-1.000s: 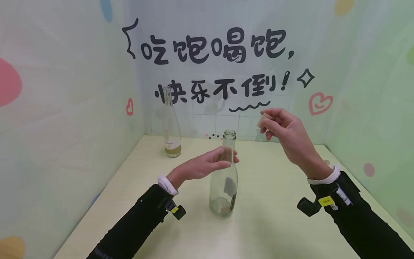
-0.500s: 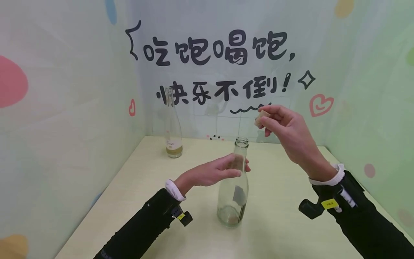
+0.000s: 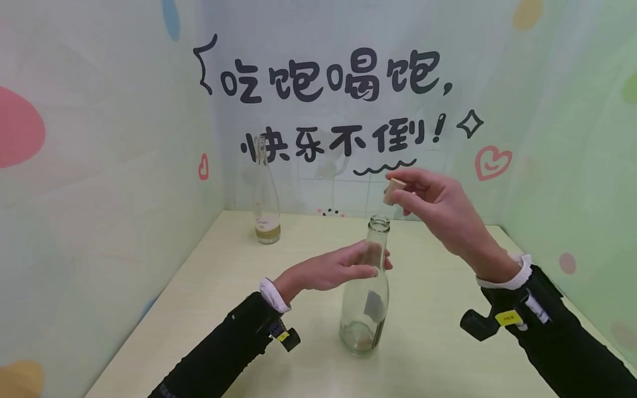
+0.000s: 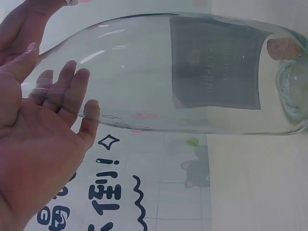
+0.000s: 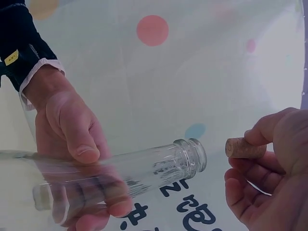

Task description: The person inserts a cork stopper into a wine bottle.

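My left hand [image 3: 338,268] holds a clear glass bottle [image 3: 365,309] round its lower neck, thumb on the near side and fingers behind. The bottle stands on the table, leaning slightly right, its mouth uncovered. Its dark label [image 4: 216,62] shows through the glass in the left wrist view. Near its base a brown cork-like piece [image 4: 284,49] appears, seemingly inside the bottle. Between thumb and fingers, my right hand [image 3: 445,215] pinches a cork [image 3: 395,191] just above and right of the mouth. The right wrist view shows a gap between the cork [image 5: 244,148] and the bottle's rim [image 5: 195,156].
A second clear bottle [image 3: 267,199] with a white and gold label stands upright at the table's back left. The pale table [image 3: 239,260] is bounded by printed walls on the left, right and back.
The left hand and the bottle have shifted right and nearer to me. The right hand has moved a little left with the cork, which now sits closer to the mouth.
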### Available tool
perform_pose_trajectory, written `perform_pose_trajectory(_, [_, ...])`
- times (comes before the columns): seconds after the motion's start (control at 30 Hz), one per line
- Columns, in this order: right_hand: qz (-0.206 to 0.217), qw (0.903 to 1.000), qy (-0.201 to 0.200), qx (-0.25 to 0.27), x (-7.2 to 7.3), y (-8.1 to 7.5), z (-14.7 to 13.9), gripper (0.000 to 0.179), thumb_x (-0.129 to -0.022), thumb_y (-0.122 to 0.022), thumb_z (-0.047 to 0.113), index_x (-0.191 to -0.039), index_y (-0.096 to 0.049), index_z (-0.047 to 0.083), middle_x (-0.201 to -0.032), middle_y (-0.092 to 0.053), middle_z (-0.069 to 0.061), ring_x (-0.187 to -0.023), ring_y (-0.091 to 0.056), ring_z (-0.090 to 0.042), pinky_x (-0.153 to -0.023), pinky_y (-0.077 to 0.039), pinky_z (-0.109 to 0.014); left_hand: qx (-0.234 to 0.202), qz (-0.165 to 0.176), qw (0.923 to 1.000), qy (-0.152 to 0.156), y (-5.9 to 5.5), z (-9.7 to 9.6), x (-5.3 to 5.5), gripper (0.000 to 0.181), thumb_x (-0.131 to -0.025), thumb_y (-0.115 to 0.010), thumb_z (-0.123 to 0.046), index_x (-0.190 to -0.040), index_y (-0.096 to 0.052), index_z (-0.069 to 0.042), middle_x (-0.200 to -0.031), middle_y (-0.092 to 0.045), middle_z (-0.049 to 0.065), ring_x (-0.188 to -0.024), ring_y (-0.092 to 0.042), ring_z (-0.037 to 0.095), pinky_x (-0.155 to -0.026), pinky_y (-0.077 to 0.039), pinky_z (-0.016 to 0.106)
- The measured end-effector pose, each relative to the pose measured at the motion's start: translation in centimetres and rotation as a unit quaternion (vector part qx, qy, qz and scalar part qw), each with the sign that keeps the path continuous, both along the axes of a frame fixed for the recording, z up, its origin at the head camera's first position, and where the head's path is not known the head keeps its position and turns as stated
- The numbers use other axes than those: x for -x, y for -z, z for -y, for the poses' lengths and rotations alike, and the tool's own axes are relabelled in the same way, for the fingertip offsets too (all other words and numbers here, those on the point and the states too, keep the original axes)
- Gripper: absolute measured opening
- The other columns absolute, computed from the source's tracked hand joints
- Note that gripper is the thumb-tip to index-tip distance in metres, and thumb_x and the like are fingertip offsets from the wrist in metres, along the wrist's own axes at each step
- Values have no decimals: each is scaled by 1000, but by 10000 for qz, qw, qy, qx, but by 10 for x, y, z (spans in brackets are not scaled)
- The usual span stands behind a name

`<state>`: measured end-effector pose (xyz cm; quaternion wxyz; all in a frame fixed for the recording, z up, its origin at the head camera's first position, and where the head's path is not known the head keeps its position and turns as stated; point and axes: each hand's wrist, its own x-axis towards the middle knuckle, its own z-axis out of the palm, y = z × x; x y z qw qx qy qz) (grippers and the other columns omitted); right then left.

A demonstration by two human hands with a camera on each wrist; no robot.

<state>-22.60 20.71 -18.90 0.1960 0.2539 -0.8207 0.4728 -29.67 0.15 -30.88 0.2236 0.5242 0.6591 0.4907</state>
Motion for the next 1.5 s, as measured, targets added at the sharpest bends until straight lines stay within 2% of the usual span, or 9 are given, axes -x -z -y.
perform_pose_trajectory(0.27, [-23,9990,-228,-393,4,9,2,34,-93,-63,22,-124,-65,8,-100,-66,-3,-82,-66,-18,-80,-52,-28,41,-6,10000,-81,0,1,0,49,-101,-48,-24,-145,-31,-14,-134,-51,4,-125,-48,14,-101,-39,30])
perform_pose_trajectory(0.63, [-417,9948,-192,-906,7,16,2,32,-91,-65,19,-121,-67,9,-101,-68,5,-84,-65,-14,-74,-52,-26,37,19,10000,-56,-1,0,0,51,-100,-48,-27,-146,-30,-17,-134,-51,6,-125,-48,14,-101,-39,31])
perform_pose_trajectory(0.77, [-603,9939,-211,-900,6,20,2,33,-90,-66,17,-122,-65,11,-100,-67,5,-84,-63,-13,-76,-51,-25,-5,14,10000,-50,-1,1,-1,48,-101,-48,-26,-144,-32,-14,-133,-51,4,-125,-48,13,-101,-39,30])
perform_pose_trajectory(1.0, [-829,9934,-265,-742,2,25,3,20,-90,-67,19,-109,-63,14,-99,-64,6,-84,-62,-11,-75,-52,-28,28,112,9999,-66,0,0,-2,46,-100,-48,-24,-143,-34,-15,-135,-51,3,-126,-47,13,-101,-39,30])
perform_pose_trajectory(1.23, [-1032,9919,-334,-655,2,29,2,19,-89,-67,20,-107,-65,14,-99,-66,7,-82,-63,-10,-74,-53,-28,23,108,9999,-78,-1,-1,-2,48,-101,-48,-25,-144,-33,-13,-135,-51,2,-127,-47,13,-101,-39,30])
perform_pose_trajectory(1.5, [-1156,9911,-569,-344,3,31,1,19,-87,-68,9,-106,-68,10,-101,-68,3,-82,-64,-16,-71,-52,-26,-77,37,10000,10,-1,-2,-1,44,-101,-48,-24,-141,-35,-11,-135,-50,6,-126,-46,14,-101,-40,31])
